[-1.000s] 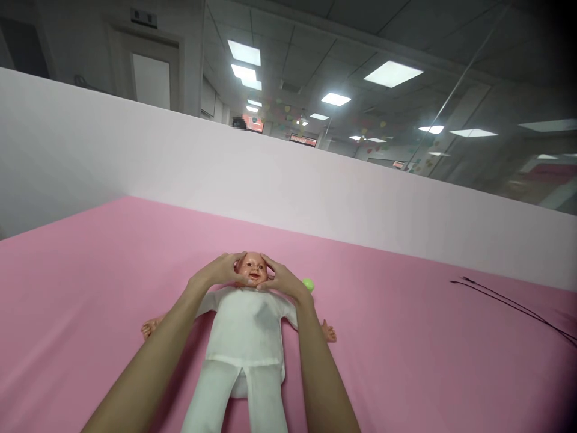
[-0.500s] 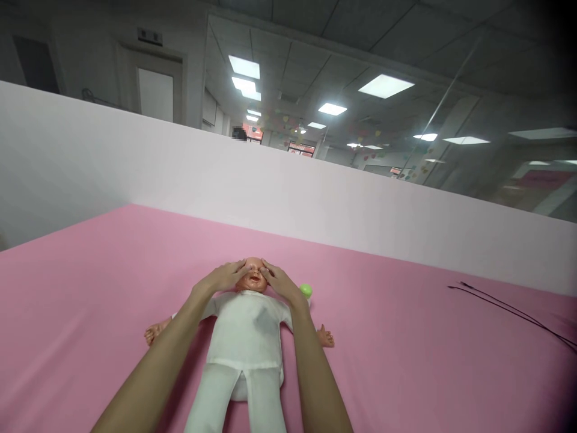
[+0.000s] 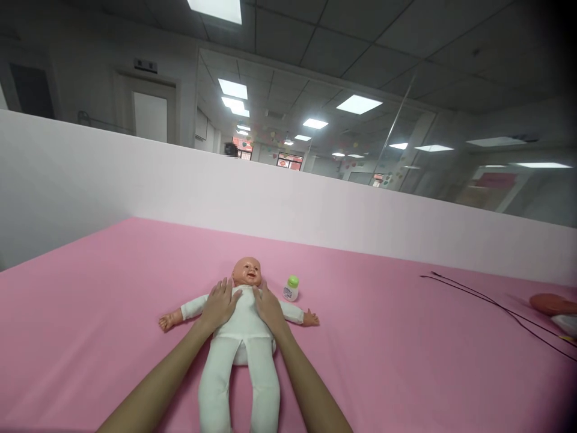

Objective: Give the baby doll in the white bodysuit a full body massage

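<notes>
A baby doll [image 3: 243,328] in white clothes lies on its back, head away from me and arms spread. My left hand [image 3: 219,305] rests flat on its chest and shoulder at the left, fingers stretched towards the neck. On the opposite side of the chest lies my right hand [image 3: 269,308], its fingers also extended. Neither hand grips anything. Beside the doll's head and right of my right hand stands a small white bottle with a green cap [image 3: 291,290].
Pink cloth [image 3: 369,337] covers the surface. A white partition [image 3: 293,201] runs along the back. Thin black cables [image 3: 478,293] lie at the right, near an orange-brown object [image 3: 550,304] at the edge that I cannot make out.
Both hands have slid from the doll's face down to its chest and shoulders. The doll's face is now uncovered, and the bottle shows fully. The camera view has shifted.
</notes>
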`<state>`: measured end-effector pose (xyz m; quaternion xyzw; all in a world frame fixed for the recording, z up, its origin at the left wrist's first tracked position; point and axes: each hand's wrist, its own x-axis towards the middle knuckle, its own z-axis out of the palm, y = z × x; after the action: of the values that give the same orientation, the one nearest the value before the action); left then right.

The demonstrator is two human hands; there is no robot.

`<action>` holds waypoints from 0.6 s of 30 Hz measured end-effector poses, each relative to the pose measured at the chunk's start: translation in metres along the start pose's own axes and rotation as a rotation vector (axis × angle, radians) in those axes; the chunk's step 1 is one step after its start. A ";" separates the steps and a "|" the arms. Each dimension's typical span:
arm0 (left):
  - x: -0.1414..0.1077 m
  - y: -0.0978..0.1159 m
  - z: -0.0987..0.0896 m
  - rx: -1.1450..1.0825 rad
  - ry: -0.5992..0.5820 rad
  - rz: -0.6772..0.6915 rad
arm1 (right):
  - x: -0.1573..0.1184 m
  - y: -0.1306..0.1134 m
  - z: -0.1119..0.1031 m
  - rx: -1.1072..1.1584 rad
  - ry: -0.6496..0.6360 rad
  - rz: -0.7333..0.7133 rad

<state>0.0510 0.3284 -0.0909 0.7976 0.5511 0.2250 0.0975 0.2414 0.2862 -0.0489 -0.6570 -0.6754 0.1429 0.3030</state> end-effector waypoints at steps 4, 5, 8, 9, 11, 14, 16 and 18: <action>-0.033 -0.021 -0.022 0.231 0.010 0.011 | -0.033 0.022 -0.020 -0.223 0.028 -0.055; -0.040 -0.026 -0.026 0.266 0.024 0.008 | -0.040 0.029 -0.026 -0.288 0.034 -0.063; -0.056 -0.040 -0.036 0.323 0.063 -0.013 | -0.058 0.052 -0.041 -0.466 0.061 -0.055; -0.061 -0.045 -0.041 0.325 0.063 -0.035 | -0.063 0.060 -0.045 -0.509 0.074 -0.042; -0.068 -0.057 -0.052 0.305 0.039 -0.104 | -0.072 0.076 -0.054 -0.560 0.130 0.020; -0.078 -0.082 -0.072 0.225 -0.043 -0.203 | -0.080 0.095 -0.067 -0.574 0.257 0.233; -0.084 -0.099 -0.085 0.159 -0.077 -0.232 | -0.082 0.104 -0.075 -0.520 0.285 0.395; -0.088 -0.111 -0.093 0.059 -0.075 -0.248 | -0.081 0.109 -0.081 -0.405 0.271 0.474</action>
<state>-0.1108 0.2800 -0.0759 0.7336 0.6479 0.1649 0.1218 0.3732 0.2009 -0.0687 -0.8555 -0.4723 -0.0163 0.2116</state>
